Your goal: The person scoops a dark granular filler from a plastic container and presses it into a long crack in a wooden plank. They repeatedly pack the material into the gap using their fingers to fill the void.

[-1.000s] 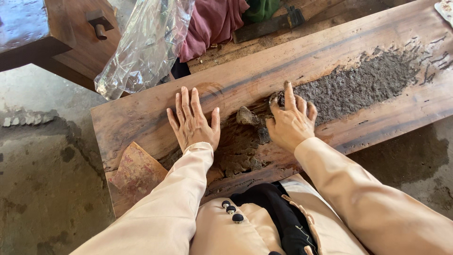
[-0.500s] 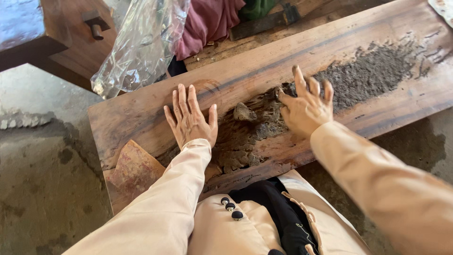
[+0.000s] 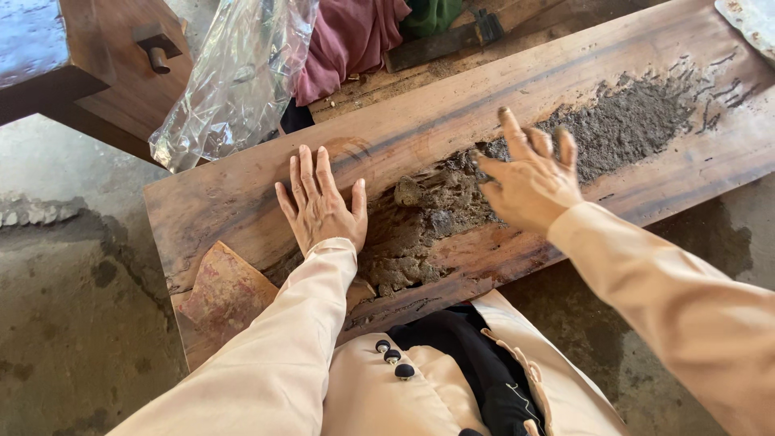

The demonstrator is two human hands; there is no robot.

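Note:
A long dark wooden plank (image 3: pixel 242 210) lies slanted across the floor in front of me. A band of grey-brown clay-like paste (image 3: pixel 613 129) covers its middle and right part, with a wetter lump (image 3: pixel 408 192) near the centre. My left hand (image 3: pixel 321 202) lies flat, palm down, on the bare wood just left of the paste. Fingers spread, my right hand (image 3: pixel 529 179) hovers over the paste and holds nothing. A flat reddish shard (image 3: pixel 228 292) rests at the plank's near left corner.
A crumpled clear plastic bag (image 3: pixel 234 81) and a maroon cloth (image 3: pixel 349 36) lie behind the plank. A dark wooden bench with a peg (image 3: pixel 153 50) stands at the far left. Concrete floor (image 3: pixel 73 323) surrounds the plank.
My right hand has lifted off the paste and moved right and up, fingers now spread. The left hand stays flat on the wood.

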